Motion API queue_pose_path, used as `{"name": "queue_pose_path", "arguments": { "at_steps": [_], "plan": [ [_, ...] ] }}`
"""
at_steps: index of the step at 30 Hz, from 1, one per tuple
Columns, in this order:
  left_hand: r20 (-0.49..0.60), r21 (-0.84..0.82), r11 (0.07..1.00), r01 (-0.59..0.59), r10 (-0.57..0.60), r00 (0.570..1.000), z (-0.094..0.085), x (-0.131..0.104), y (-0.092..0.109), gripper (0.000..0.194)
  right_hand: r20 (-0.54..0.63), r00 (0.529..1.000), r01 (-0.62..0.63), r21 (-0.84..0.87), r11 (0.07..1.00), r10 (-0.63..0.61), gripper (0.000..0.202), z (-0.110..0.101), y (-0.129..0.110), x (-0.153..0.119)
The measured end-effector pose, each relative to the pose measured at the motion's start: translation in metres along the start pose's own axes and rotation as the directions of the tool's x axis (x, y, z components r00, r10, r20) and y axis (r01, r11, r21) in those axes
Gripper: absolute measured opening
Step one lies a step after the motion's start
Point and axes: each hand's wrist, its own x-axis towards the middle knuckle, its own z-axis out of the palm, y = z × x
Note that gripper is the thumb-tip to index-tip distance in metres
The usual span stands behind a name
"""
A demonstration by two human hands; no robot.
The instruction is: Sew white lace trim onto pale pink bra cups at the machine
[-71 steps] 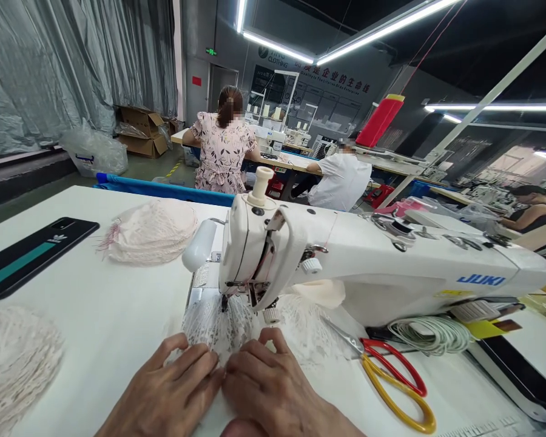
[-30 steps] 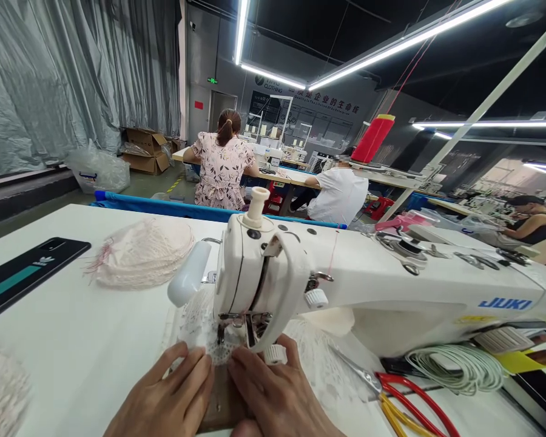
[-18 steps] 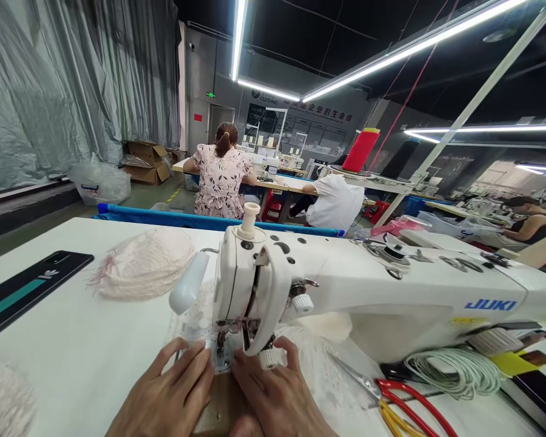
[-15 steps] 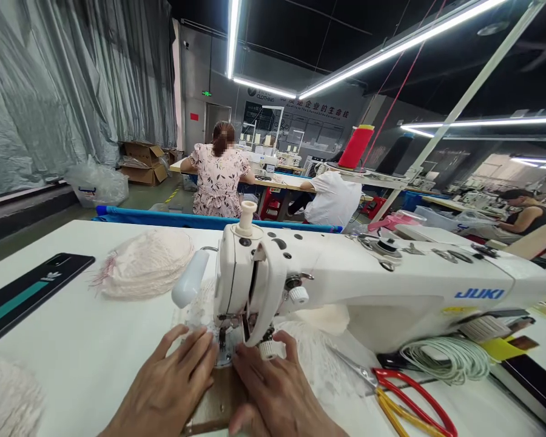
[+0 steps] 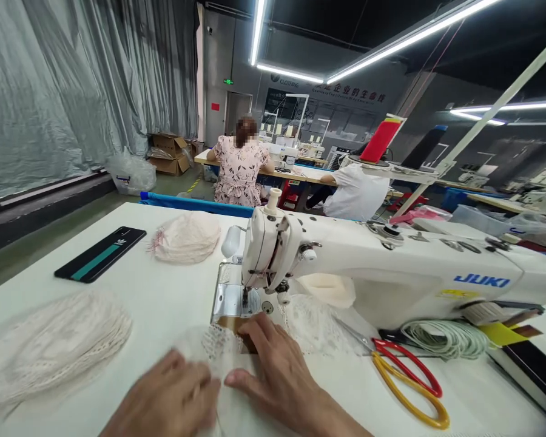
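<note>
Rn L hand [image 5: 166, 394], blurred, grips lace [image 5: 216, 344], 7 o'clock of presser ft [image 5: 245, 297]; R hand [image 5: 286, 371] open, palm down, 5 o'clock. Fast tug cd tear lace if R fingers pin it.

Under my hands, the lace [image 5: 216, 341] is sheer, openwork cloth, rough with holes. The plate [image 5: 230, 297] beneath the needle is smooth, shiny metal, and the sewing machine [image 5: 346, 246] has a glossy white finish. My table [image 5: 164, 309] looks smooth, with a soft sheen. The scissors have red and yellow handles [image 5: 403, 391], smooth and glossy. The curtain [image 5: 91, 85] is crinkled, silvery sheeting; the boxes [image 5: 168, 155] are matt brown cardboard.
</note>
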Motion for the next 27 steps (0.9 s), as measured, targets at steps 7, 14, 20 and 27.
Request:
{"name": "queue_pose_path", "arguments": {
  "at_steps": [7, 14, 20, 27],
  "plan": [
    [0.466, -0.246, 0.843, 0.478, -0.330, 0.821, -0.009, 0.069, -0.025, 0.014, 0.115, 0.964, -0.251, 0.084, 0.964, 0.241, 0.050, 0.005, -0.028, -0.001],
    [0.454, -0.265, 0.818, 0.511, -0.362, 0.814, -0.037, 0.038, -0.009, 0.011, 0.021, 0.987, -0.156, 0.326, 0.932, 0.158, 0.008, 0.007, -0.030, -0.007],
    [0.701, -0.524, 0.468, 0.712, -0.237, 0.672, -0.091, 0.005, 0.028, 0.011, 0.393, 0.917, -0.261, 0.716, 0.648, -0.065, 0.029, -0.027, -0.064, -0.042],
    [0.732, -0.672, -0.040, 0.740, -0.189, 0.655, -0.046, -0.048, 0.066, 0.039, 0.553, 0.832, -0.450, 0.716, 0.534, -0.041, 0.041, -0.021, -0.069, -0.088]
  ]
}}
